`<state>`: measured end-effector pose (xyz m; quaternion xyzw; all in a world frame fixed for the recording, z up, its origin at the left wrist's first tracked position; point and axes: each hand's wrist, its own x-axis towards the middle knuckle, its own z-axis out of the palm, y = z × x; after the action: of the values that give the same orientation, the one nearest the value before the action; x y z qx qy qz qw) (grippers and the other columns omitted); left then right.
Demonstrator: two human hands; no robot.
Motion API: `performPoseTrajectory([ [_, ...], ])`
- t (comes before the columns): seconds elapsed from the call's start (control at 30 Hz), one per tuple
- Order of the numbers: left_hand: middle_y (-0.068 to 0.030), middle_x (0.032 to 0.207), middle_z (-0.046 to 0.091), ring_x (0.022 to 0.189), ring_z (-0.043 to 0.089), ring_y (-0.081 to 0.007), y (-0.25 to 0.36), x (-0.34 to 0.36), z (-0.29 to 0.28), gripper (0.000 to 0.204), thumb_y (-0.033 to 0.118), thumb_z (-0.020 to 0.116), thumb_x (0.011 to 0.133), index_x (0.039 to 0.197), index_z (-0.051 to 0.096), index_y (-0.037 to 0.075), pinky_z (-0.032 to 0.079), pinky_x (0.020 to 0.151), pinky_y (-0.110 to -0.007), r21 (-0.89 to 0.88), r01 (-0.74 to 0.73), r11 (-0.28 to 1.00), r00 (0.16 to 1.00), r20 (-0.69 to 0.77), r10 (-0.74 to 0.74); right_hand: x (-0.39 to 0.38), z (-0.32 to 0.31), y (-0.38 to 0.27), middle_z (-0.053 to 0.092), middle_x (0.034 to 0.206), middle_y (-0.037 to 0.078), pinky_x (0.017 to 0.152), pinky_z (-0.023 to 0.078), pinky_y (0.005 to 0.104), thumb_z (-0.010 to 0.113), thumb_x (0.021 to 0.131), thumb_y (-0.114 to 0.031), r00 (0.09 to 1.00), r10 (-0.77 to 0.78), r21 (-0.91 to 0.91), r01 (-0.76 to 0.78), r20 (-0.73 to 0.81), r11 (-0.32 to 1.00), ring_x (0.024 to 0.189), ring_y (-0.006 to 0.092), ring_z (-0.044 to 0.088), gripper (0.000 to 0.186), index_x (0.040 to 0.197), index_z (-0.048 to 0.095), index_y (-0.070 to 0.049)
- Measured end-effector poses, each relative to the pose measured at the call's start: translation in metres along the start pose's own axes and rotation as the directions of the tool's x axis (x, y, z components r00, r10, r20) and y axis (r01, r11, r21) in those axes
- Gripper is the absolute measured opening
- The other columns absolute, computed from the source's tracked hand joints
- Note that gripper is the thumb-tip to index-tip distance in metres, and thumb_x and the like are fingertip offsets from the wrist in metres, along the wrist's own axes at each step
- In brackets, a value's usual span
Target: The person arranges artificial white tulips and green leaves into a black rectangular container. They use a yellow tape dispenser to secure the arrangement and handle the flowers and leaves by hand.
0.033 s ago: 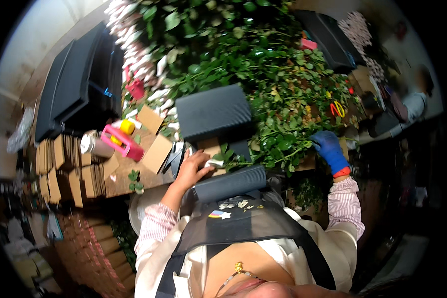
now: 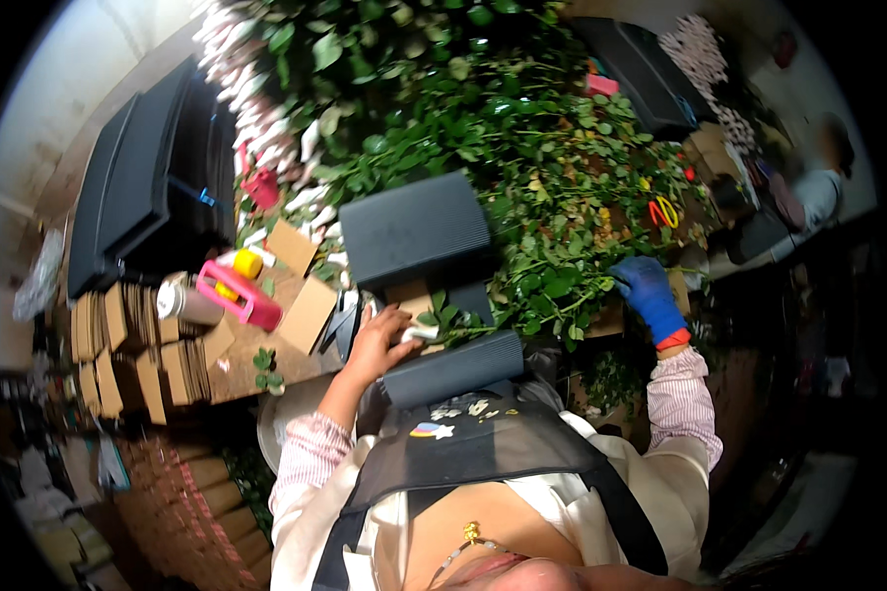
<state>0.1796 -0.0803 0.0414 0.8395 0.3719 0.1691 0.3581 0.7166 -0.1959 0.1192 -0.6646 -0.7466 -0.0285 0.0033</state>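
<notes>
1. At far left, stacks of folded cardboard (image 2: 118,345) stand on the table (image 2: 256,379). Beside them lie a pink tape dispenser (image 2: 237,294) and a grey can (image 2: 182,303). Black bins (image 2: 138,187) are behind.
2. The left hand (image 2: 379,340) is bare. It lies on the table just below a dark ribbed sheet (image 2: 419,229), and its fingertips touch a small white piece (image 2: 419,335). I cannot tell if the hand pinches this piece or only rests on it.
3. A second ribbed sheet (image 2: 453,366) lies between the left hand and the person's apron.
4. The stems (image 2: 562,197), green and full of leaves, cover the middle and the right of the table. This is the material in work.
5. The right hand (image 2: 648,291) wears a blue glove. Its fingers bend down into the stems and seem closed around some of them.
6. Red and yellow scissors (image 2: 663,210) lie on the leaves above the right hand, apart from it.
7. Compared with the other picture, nothing has moved: both hands, sheets and stems are in the same places.
</notes>
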Motion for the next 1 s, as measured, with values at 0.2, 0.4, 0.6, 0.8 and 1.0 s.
performPoseTrajectory([
  [0.2,-0.0151,0.134,0.057,0.140,0.045,-0.0399,0.030,0.028,-0.015,0.032,0.030,0.084,0.081,0.099,0.073,0.006,0.024,0.119,-0.063,-0.012,-0.018,1.000,0.983,0.181,0.020,-0.002,0.022,0.038,0.068,0.119,0.012,0.091,0.054,0.0418,0.069,0.079,-0.010,0.945,0.149,-0.292,-0.061,0.290,0.954,0.102,0.0318,0.068,0.037,0.115,0.074,-0.018],
  [0.4,-0.0151,0.134,0.057,0.137,0.046,-0.0401,0.037,0.037,-0.014,0.032,0.025,0.085,0.079,0.104,0.076,0.007,0.032,0.116,-0.055,-0.091,0.050,0.995,0.985,0.170,-0.034,0.121,-0.031,0.020,0.071,0.110,0.011,0.087,0.057,0.0433,0.068,0.082,-0.011,0.987,0.159,-0.041,-0.159,-0.004,0.986,0.101,0.0308,0.070,0.034,0.116,0.072,-0.017],
  [0.6,-0.0166,0.136,0.055,0.138,0.044,-0.0397,0.041,0.052,-0.015,0.031,0.022,0.083,0.083,0.114,0.079,0.017,0.039,0.112,-0.049,-0.029,-0.053,0.998,0.975,0.215,0.058,0.213,0.120,-0.038,0.070,0.106,0.012,0.087,0.057,0.0428,0.056,0.090,-0.008,0.947,-0.084,-0.079,0.063,-0.309,0.995,0.096,0.0336,0.070,0.022,0.107,0.070,-0.011],
  [0.8,-0.0155,0.137,0.055,0.141,0.042,-0.0411,0.030,0.042,-0.013,0.031,0.023,0.082,0.084,0.115,0.080,0.019,0.034,0.115,-0.051,0.011,0.005,1.000,0.982,0.190,-0.007,0.259,0.051,-0.015,0.070,0.109,0.015,0.083,0.059,0.0409,0.063,0.089,-0.008,0.991,0.128,0.013,-0.129,0.048,0.992,0.095,0.0319,0.070,0.016,0.104,0.070,-0.006],
  [1.0,-0.0152,0.132,0.058,0.136,0.046,-0.0409,0.027,0.037,-0.012,0.029,0.027,0.083,0.082,0.108,0.081,0.013,0.036,0.112,-0.053,-0.043,0.000,0.999,0.992,0.128,0.005,0.197,-0.046,0.031,0.067,0.127,0.010,0.102,0.050,0.0434,0.067,0.088,-0.013,0.837,0.043,0.053,-0.017,-0.546,0.998,0.112,0.0331,0.064,0.037,0.124,0.067,-0.019],
])
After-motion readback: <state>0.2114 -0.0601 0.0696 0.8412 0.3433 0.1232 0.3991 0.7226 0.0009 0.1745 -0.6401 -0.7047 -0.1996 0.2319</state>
